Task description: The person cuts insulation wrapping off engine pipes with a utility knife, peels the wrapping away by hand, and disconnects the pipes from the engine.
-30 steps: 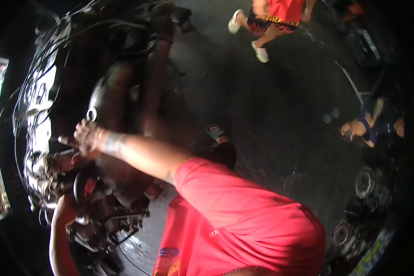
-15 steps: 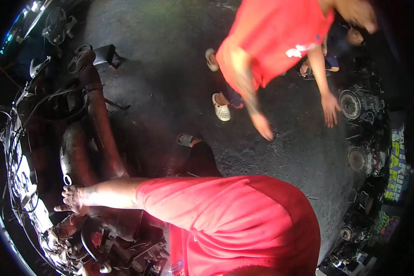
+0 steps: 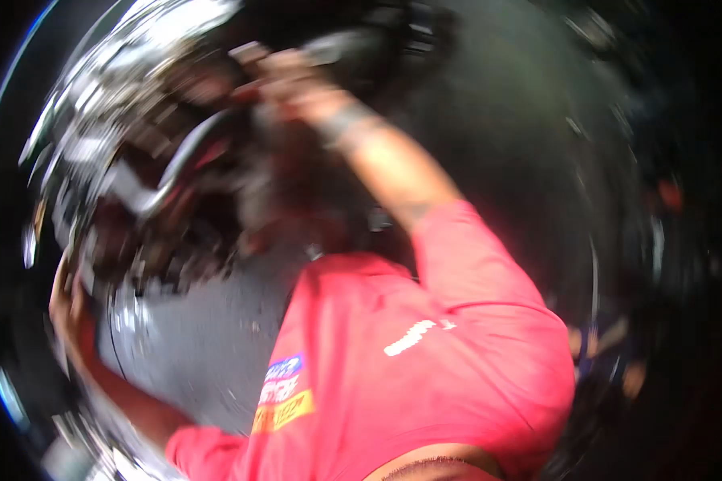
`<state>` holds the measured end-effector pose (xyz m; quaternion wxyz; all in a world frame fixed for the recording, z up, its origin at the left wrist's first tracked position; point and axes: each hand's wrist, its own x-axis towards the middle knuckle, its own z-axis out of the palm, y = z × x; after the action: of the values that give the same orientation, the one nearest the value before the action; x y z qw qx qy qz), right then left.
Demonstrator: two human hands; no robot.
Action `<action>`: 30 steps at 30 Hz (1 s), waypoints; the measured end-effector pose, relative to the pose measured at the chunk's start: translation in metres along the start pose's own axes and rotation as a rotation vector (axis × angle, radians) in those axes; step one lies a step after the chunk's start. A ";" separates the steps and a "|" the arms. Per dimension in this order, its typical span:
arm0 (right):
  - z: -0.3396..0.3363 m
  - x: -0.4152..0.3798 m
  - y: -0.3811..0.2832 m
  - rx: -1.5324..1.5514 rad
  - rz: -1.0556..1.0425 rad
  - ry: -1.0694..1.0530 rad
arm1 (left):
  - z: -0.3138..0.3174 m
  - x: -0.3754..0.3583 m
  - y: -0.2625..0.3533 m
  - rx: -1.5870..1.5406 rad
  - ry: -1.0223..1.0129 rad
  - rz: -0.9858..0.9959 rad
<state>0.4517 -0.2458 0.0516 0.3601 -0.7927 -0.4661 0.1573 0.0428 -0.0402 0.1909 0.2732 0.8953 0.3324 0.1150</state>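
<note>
Both hands (image 3: 285, 76) on engine (image 3: 160, 176) (blurred)

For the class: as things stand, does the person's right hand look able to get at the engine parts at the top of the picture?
Probably yes: the right hand already lies against the dark engine parts, with nothing visible between them. Motion blur hides whether it grips anything.

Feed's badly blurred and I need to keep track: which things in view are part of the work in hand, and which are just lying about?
In hand:
- right hand, up against the top of the engine assembly
- left hand, at the assembly's lower left edge
- whether either hand grips a part is too blurred to tell

Lying about:
- concrete floor
- blurred shapes at the right edge, too dark to name
</note>
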 end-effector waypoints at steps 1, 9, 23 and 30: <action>-0.002 -0.001 -0.012 -0.513 -0.175 0.104 | 0.002 -0.014 -0.032 -0.141 0.109 -0.065; 0.009 0.004 0.022 -0.328 -0.266 0.257 | 0.059 -0.036 -0.040 -0.459 0.574 -0.097; 0.018 -0.009 0.025 -0.197 -0.463 0.451 | 0.104 0.150 0.146 0.329 0.519 0.251; 0.015 -0.010 0.028 0.041 -0.429 0.365 | 0.163 0.265 0.240 0.501 0.162 -0.221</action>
<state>0.4559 -0.2564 0.0201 0.4791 -0.6835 -0.5476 -0.0585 0.4329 -0.0844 0.1981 0.0268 0.8811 0.4669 0.0701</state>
